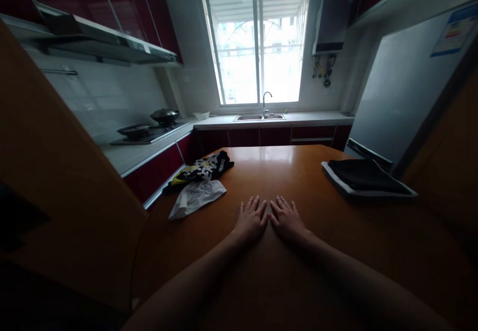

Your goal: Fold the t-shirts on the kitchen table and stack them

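My left hand (251, 220) lies flat on the wooden table (269, 174), fingers spread, holding nothing. Beside it my right hand (287, 219) rests palm down in the same way, its thumb close to the left thumb. To the left of my hands are a crumpled black garment (209, 167) with white and yellow print and, nearer to me, a white cloth (197, 197). A folded black cloth (368, 175) lies on a white one (341, 184) near the table's right side.
Beyond the table, a counter (313, 117) holds a sink (248, 117) under a window. Two pans, one lidded (165, 115), stand on the stove (151, 134) at the left. A refrigerator (403, 92) stands at the right.
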{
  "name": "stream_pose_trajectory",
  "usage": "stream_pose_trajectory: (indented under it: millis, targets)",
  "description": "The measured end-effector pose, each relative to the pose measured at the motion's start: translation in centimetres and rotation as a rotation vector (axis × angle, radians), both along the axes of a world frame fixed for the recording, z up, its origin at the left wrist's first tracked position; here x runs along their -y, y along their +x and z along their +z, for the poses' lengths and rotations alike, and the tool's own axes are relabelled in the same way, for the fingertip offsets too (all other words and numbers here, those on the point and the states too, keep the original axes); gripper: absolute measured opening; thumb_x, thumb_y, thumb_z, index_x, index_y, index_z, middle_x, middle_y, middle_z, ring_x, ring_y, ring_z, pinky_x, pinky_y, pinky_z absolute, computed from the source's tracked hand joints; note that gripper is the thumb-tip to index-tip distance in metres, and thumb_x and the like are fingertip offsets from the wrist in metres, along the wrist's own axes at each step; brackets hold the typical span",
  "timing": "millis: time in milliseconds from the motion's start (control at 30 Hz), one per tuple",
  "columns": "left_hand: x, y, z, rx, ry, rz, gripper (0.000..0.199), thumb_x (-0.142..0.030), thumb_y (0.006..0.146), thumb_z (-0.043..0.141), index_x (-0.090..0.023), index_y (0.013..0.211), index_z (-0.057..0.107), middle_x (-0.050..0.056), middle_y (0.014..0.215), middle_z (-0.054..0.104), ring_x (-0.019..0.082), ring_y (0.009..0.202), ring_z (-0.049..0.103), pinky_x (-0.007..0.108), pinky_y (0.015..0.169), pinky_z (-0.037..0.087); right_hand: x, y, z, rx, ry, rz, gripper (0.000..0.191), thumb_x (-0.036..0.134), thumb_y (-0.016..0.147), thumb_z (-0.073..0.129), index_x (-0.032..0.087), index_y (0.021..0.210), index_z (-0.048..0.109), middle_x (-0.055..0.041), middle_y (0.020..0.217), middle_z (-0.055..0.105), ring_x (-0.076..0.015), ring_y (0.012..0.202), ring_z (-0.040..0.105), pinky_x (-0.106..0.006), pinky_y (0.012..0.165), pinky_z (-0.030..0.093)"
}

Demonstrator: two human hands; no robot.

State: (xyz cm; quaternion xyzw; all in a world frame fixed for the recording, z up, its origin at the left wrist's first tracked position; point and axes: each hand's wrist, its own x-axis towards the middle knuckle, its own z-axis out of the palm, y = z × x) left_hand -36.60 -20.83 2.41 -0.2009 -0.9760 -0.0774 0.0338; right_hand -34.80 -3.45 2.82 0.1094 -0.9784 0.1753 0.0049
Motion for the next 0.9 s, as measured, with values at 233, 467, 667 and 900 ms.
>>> stream_pose_trajectory:
  millis: [233,467,667,900]
  targets:
    - [-0.1,0.4,0.3,0.004,0.030,-0.005,0.057,-0.052,0.102,0.035,-0.028,0.153,0.042,0.010,0.163,0.032,0.031,0.152,0.023,0.061,0.120,0.016,-0.2,0.0,-0.2,-0.005,0.022,0.002,0.062,0.048,0.100,0.035,0.019,0.155,0.039,-0.0125,0.165,0.026,-0.0254,0.154,0.017,-0.050,0.122,0.006]
    - [0.3,0.1,0.0,-0.025,0.118,-0.027,0.054,-0.049,0.099,0.044,-0.026,0.147,0.050,0.011,0.159,0.041,0.032,0.148,0.033,0.060,0.119,0.023,-0.2,0.1,-0.4,-0.032,0.042,-0.004,0.060,0.046,0.100,0.036,0.018,0.153,0.042,-0.0134,0.164,0.028,-0.0268,0.153,0.020,-0.052,0.121,0.009]
    - [3.7,-2.7,0.9,-0.136,0.306,0.093,0.046,-0.030,0.094,0.056,-0.018,0.137,0.060,0.009,0.143,0.059,0.022,0.134,0.052,0.033,0.116,0.038,-0.4,0.1,-0.4,-0.023,0.063,0.006,0.059,0.042,0.100,0.036,0.017,0.153,0.041,-0.0132,0.165,0.027,-0.0268,0.153,0.018,-0.054,0.121,0.010]
    - [12.0,-6.5,2.2,-0.266,0.302,0.390,0.037,-0.021,0.093,0.054,-0.012,0.127,0.066,0.015,0.139,0.059,0.026,0.131,0.052,0.037,0.115,0.037,-0.4,0.0,-0.7,-0.020,0.070,0.013,0.060,0.043,0.100,0.035,0.017,0.154,0.041,-0.0140,0.165,0.026,-0.0276,0.153,0.018,-0.055,0.121,0.010]
